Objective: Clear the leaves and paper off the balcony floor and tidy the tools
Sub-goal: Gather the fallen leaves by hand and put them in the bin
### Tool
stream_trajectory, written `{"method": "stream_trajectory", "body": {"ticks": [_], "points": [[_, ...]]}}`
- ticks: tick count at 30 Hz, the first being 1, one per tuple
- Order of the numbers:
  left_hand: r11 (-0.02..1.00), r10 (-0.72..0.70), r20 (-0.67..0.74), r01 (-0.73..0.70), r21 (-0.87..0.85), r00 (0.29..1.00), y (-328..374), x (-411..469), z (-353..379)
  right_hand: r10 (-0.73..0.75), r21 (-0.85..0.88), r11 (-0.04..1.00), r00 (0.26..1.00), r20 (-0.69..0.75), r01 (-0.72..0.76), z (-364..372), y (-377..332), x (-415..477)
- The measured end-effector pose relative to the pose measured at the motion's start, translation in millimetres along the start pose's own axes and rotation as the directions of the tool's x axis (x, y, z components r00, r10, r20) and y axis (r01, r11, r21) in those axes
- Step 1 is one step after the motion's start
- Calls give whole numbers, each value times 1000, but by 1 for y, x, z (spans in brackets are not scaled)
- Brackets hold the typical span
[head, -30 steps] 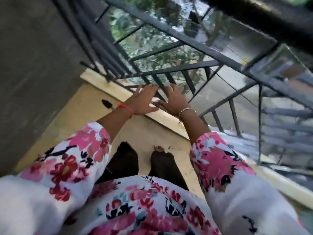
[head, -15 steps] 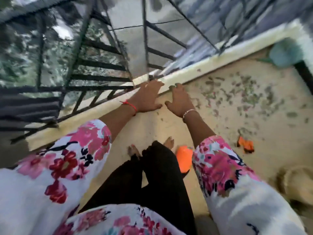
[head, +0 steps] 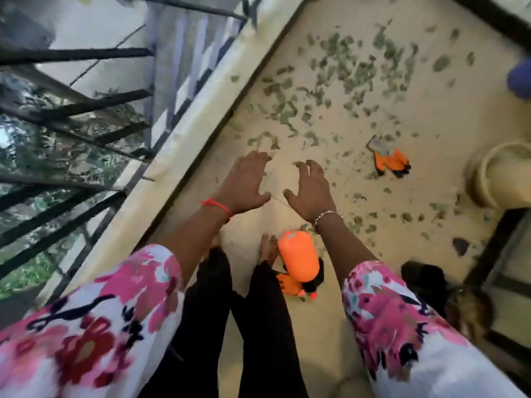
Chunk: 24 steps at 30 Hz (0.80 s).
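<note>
Nearest, two white sleeves printed with pink and red flowers (head: pixel 120 305) frame black trousers (head: pixel 258 317) and a bare foot (head: pixel 267 249) on the pale yellow balcony floor (head: pixel 330 311). Just beside that foot lies an orange plastic spray bottle (head: pixel 298 255), on its side over an orange and black glove (head: pixel 288 282); any label on it is too blurred to read. Above the floor, the left hand (head: pixel 244 183), a red thread (head: pixel 215 205) at its wrist, is spread flat and holds nothing. Close beside it, the right hand (head: pixel 310 191), wearing a silver beaded bracelet (head: pixel 327 215), has its fingers apart and slightly bent, also gripping nothing. Beyond the fingertips, torn green leaf scraps (head: pixel 344 81) litter the floor towards the far wall. To the right of them lies a second orange and black glove (head: pixel 392 163) touching a grey scrap (head: pixel 379 143), near a round cream pot (head: pixel 500 173). Along the left run a cream kerb (head: pixel 201 110) and a black metal railing (head: pixel 86 99)
</note>
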<state>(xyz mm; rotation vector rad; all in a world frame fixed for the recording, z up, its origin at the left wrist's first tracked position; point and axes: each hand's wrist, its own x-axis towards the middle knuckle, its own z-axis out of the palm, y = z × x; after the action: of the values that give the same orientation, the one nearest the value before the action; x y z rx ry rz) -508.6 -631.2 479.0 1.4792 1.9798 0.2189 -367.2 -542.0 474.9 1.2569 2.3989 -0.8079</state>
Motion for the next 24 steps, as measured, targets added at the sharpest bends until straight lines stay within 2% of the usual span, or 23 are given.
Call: {"method": "stream_trajectory", "body": {"ticks": [4,8,13,17,21,24], "points": [[993,75,50,-80,89,996,-60,76,69,114,66,992,991,-63,-110,83,35,67],[968,147,123,-168,185,981,-135,165,155,220,131,972,955,-197,-197,184,68,155],[957,186,115,-207,205,976,-223,245,248,296,257,942,899,-324,-218,298,94,258],[973,174,-24,-168,159,985,-281,289,297,398,429,881,806,-438,-201,364,103,326],[986,129,-175,-108,126,976,-312,336,324,377,383,908,727,-574,-169,395,116,382],[977,170,-254,-130,167,952,-327,358,337,346,278,937,670,-657,-211,404,121,412]]}}
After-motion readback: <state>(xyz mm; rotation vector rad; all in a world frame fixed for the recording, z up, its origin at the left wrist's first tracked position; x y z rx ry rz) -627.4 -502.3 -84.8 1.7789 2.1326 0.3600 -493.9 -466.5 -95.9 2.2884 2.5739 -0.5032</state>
